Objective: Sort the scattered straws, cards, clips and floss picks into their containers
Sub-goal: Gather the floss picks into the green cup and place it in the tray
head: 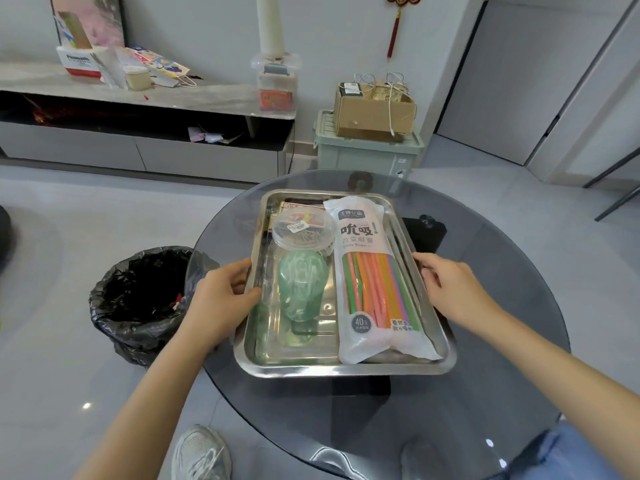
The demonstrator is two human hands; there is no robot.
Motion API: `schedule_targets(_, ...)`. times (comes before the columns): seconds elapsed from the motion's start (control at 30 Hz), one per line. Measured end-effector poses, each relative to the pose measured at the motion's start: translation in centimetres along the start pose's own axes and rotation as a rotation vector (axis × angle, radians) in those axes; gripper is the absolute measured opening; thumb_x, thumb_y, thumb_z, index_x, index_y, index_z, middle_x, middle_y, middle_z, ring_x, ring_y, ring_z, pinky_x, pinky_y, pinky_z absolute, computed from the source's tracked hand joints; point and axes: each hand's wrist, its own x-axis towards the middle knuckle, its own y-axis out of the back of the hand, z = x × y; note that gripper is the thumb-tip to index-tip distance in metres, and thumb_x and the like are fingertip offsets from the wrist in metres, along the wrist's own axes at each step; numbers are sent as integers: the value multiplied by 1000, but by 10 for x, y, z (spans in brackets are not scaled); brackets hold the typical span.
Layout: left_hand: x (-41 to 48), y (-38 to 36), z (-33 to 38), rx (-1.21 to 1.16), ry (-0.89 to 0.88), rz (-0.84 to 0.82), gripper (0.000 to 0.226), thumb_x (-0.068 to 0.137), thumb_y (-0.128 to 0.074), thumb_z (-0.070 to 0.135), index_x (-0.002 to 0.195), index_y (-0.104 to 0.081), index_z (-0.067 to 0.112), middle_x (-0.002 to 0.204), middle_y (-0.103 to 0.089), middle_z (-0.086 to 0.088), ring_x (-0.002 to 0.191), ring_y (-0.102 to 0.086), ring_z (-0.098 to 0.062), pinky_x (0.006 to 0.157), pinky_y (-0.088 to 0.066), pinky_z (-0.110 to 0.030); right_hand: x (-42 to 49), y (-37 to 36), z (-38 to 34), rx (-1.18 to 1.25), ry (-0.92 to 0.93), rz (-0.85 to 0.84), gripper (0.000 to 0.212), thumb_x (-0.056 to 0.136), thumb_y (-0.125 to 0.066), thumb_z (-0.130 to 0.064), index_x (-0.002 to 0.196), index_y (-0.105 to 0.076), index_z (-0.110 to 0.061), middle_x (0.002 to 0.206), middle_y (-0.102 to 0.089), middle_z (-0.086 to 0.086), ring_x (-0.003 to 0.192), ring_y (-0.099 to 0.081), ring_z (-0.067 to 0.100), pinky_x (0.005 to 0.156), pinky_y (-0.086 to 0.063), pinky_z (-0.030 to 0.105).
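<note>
Head view: my left hand [221, 292] and right hand [450, 285] grip the tray [346, 370] rims — everything looks sorted; next, I'd set it steady on the counter [485, 393].

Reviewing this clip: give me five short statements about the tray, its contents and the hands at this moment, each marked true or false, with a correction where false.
1. Both hands grip the metal tray, the left hand on its left rim and the right hand on its right rim. True.
2. The straw pack lies outside the tray on the glass table. False: it lies inside the tray, along its right side.
3. The green container lies on its side in the tray. True.
4. The round clear box holds straws. False: it holds small clips.
5. The bin with the black bag stands on the table. False: it stands on the floor, left of the table.
</note>
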Motion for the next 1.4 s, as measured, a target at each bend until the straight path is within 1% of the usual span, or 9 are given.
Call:
schedule_targets(0.17,0,-11,6,-21,0,-7,53,82,-58,-9,94,-58,42,73,-66,34,75,-64,14,60,-44,-1,0,5,7,-9,-26,-15,39,97,-50,-15,136,-50,-15,115,-65,6,80,-60,8,69,-41,9)
schedule_targets(0.37,6,-39,14,-9,-2,-37,46,82,-63,-2,120,-62,24,84,-68,25,82,-65,9,78,-51,-13,-6,23,28,4,-70,-24,39,96,-52,-11,134,-52,-17,89,-61,-13,57,-52,-6,52,-33,2)
schedule_targets(0.5,10,-71,29,19,-43,-89,44,84,-63,0,123,-60,20,71,-64,34,75,-60,19,64,-43,1,-17,40,55,-1,-150,6,40,96,-49,-7,135,-52,-16,66,-49,-22,43,-51,-8,41,-33,4)
schedule_targets(0.6,12,-95,42,52,-66,-112,40,84,-62,3,116,-61,27,64,-59,41,71,-59,19,62,-41,1,-27,52,75,4,-186,39,40,95,-50,-7,134,-52,-15,60,-47,-21,40,-49,-13,39,-33,4)
schedule_targets(0.73,14,-128,59,84,-105,-147,36,86,-60,7,118,-63,23,73,-62,29,79,-62,3,75,-50,-17,-37,68,101,0,-236,87,38,95,-51,-12,133,-54,-15,77,-64,-10,41,-49,-3,41,-31,7)
schedule_targets(0.87,15,-146,70,107,-130,-159,38,87,-57,7,121,-61,22,85,-67,16,81,-63,-5,65,-43,-4,-36,76,118,8,-276,89,40,96,-49,-11,136,-50,-15,112,-67,14,60,-52,4,55,-38,17)
schedule_targets(1.07,23,-161,79,116,-119,-174,36,88,-57,8,122,-61,18,86,-68,11,83,-64,-11,59,-40,-1,-29,81,131,18,-279,117,40,97,-47,-8,136,-50,-13,89,-59,2,54,-44,1,49,-32,15)
schedule_targets(1.2,33,-171,83,116,-116,-191,34,88,-57,9,119,-62,21,92,-69,11,83,-62,-1,60,-38,-1,-21,82,141,21,-254,156,36,97,-46,-6,131,-55,-11,82,-56,-2,51,-39,-1,46,-27,10)
schedule_targets(1.4,45,-180,83,99,-111,-180,36,88,-58,10,121,-62,24,80,-63,23,78,-59,4,60,-40,-2,-5,84,153,57,-265,177,35,97,-45,-6,131,-56,-10,104,-67,8,56,-43,0,58,-42,17)
